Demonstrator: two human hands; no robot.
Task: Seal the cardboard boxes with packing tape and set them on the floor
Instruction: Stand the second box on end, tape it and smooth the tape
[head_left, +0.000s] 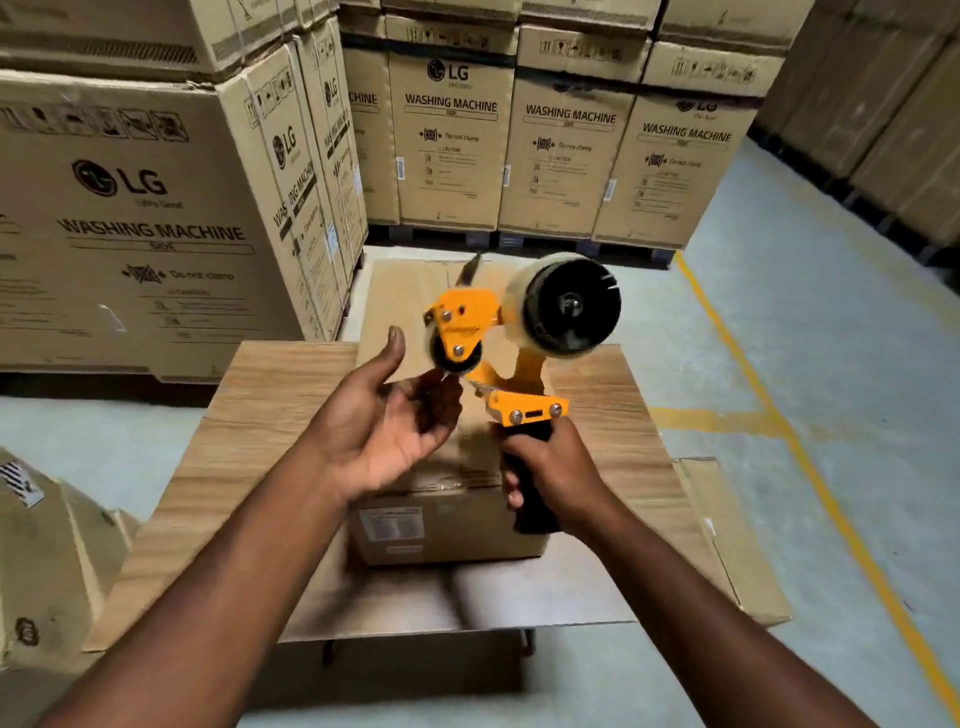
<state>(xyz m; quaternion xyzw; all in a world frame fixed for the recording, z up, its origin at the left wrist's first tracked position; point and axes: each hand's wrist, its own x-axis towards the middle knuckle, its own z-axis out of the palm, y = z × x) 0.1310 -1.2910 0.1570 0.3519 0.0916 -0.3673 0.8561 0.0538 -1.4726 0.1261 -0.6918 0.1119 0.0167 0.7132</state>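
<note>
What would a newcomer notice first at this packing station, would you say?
The orange tape dispenser, raised at centre: the right hand grips its black handle, the left hand hovers at its roller, fingers blurred. Beneath it a cardboard box sits on the wooden table. Behind rise stacked washing machine cartons.

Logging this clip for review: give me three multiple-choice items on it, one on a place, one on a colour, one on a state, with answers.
1. Where does the cardboard box stand? A on the wooden table; B on the floor; C on a pallet.
2. The tape dispenser has a frame that is: A blue; B orange; C green.
3. The right hand: A hangs open; B rests on the box; C grips the dispenser's handle.
Answers: 1 A, wood grain shows around it; 2 B, orange plates; 3 C, fingers wrap the black grip.
</note>
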